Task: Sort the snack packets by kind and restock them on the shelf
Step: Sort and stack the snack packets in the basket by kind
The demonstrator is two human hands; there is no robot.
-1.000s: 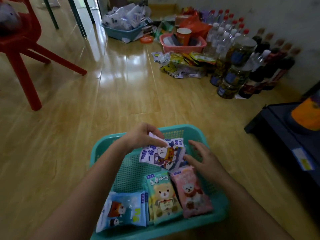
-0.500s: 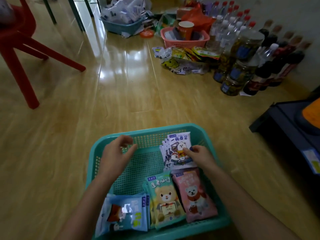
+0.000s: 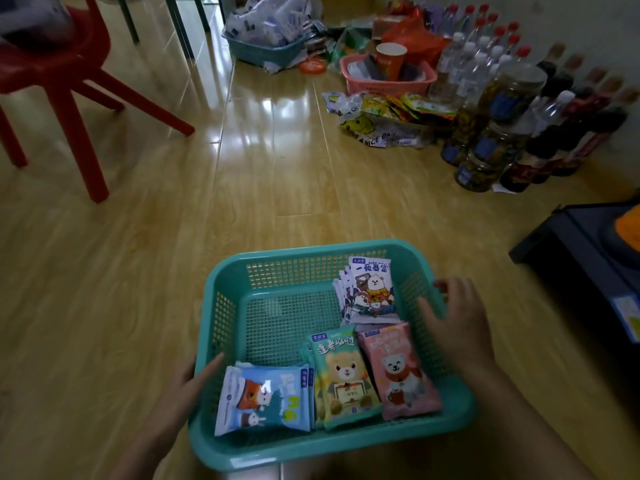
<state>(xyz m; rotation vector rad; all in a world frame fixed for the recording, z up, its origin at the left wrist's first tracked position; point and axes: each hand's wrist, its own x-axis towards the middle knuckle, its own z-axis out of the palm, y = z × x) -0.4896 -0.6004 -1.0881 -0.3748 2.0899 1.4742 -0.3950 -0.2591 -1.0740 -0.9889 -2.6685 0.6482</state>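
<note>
A teal mesh basket (image 3: 311,251) sits on the wooden floor right below me. Inside it, a stack of white-and-purple snack packets (image 3: 372,292) leans in the back right corner. A green packet (image 3: 341,375), a pink packet (image 3: 398,368) and a blue packet (image 3: 266,400) lie side by side along the front. My left hand (image 3: 180,393) grips the basket's left wall, thumb over the rim. My right hand (image 3: 457,320) hovers over the right rim with fingers spread, holding nothing.
A red chair (image 3: 69,81) stands at far left. At the back are another teal basket (image 3: 263,53) of packets, a pink basket (image 3: 388,85), loose snack bags (image 3: 388,116), and bottles and jars (image 3: 502,126) along the wall. A dark low unit (image 3: 581,258) is at right.
The white-and-purple packets were set down in the back right corner and released. My left hand dropped to the basket's left wall. My right hand slid out to the right rim.
</note>
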